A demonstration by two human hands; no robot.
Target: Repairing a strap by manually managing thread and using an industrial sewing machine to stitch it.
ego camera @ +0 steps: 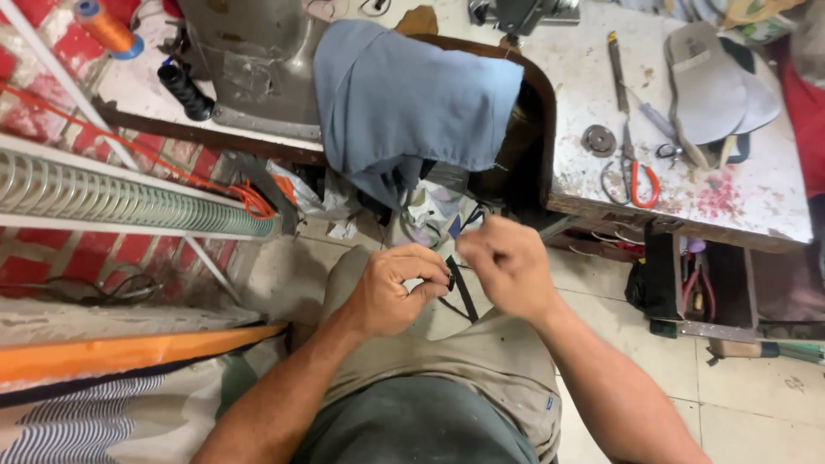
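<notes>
My left hand (pixel 391 288) is closed around a small black buckle on a narrow black strap (pixel 462 292), held above my knee. The strap hangs down and to the right from my fingers. My right hand (pixel 507 262) is just to the right of it, fingers pinched together near the strap's upper end; what it pinches is too small to make out. A blue-grey cloth (pixel 412 103) drapes over the sewing table's edge straight ahead of both hands.
A sewing machine base (pixel 258 60) and thread spools, orange (pixel 107 26) and black (pixel 185 90), stand on the left of the table. Red-handled scissors (pixel 632 172), a screwdriver and grey shoe soles (pixel 713 82) lie on the white worktop at right. A ribbed hose (pixel 129 202) runs along the left.
</notes>
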